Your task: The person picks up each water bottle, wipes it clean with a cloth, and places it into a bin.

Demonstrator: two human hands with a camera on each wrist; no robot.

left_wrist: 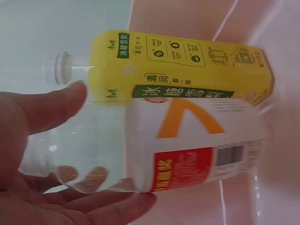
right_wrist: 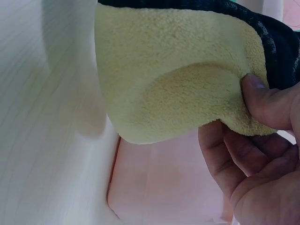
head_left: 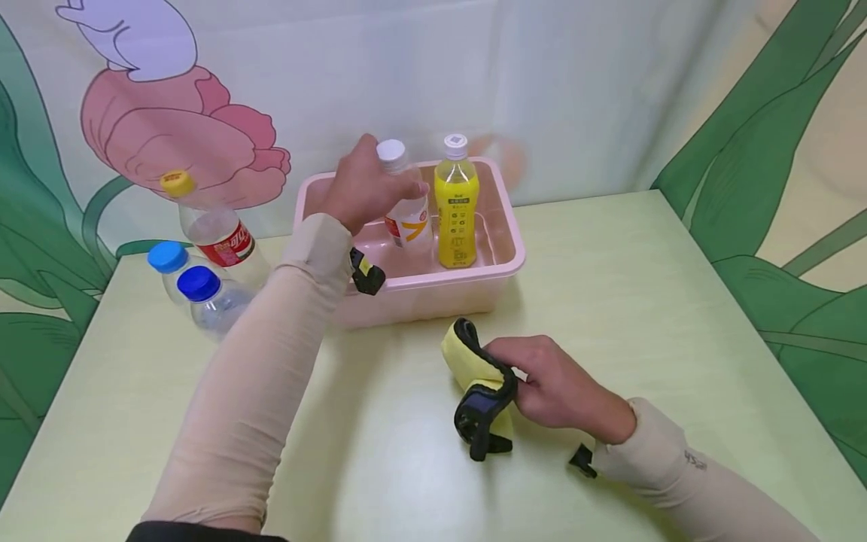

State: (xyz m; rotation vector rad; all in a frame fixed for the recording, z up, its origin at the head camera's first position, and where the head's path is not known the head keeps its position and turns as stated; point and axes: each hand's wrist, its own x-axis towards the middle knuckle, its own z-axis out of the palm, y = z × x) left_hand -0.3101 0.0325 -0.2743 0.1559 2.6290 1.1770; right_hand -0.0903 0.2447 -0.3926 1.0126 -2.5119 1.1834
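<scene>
pink tub [head_left: 433, 302]: left hand [head_left: 369, 184] grips white-labelled bottle [left_wrist: 187, 145], apparently placing it; right hand [head_left: 558, 384] pinches yellow cloth [right_wrist: 173, 75]; steady release likely next

The left arm [head_left: 264, 376] reaches forward, the left hand [head_left: 366, 188] curled in a grip — the right hand [head_left: 558, 388] pinches, thumb [right_wrist: 269, 103] opposing fingers [right_wrist: 216, 157].

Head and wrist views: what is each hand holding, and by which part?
The left hand holds the white-capped bottle around its clear upper part. The right hand pinches the yellow cloth near one dark-trimmed edge.
</scene>
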